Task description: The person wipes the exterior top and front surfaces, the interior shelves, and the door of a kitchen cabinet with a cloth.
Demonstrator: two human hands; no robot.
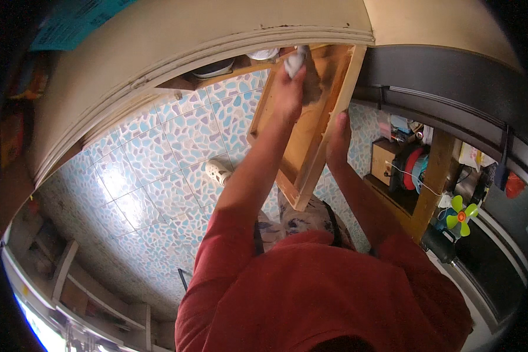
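Observation:
My left hand (291, 90) is closed on a crumpled white cloth (294, 64) and reaches over the inside of an open wooden cabinet door (310, 125). The cloth is near the top of the door's recessed panel, beside a dark shadow, and is blurred. My right hand (339, 136) holds the outer edge of the door frame, its thumb on the edge and its fingers mostly hidden behind. The door stands ajar below a cream countertop edge (229, 42).
Dishes (213, 69) sit inside the cabinet. On the right are a wooden shelf unit (435, 167) with a red round object (413, 167) and a small fan with green blades (461, 215). Shelving (101, 303) stands at lower left. The floor (171, 145) is patterned tile.

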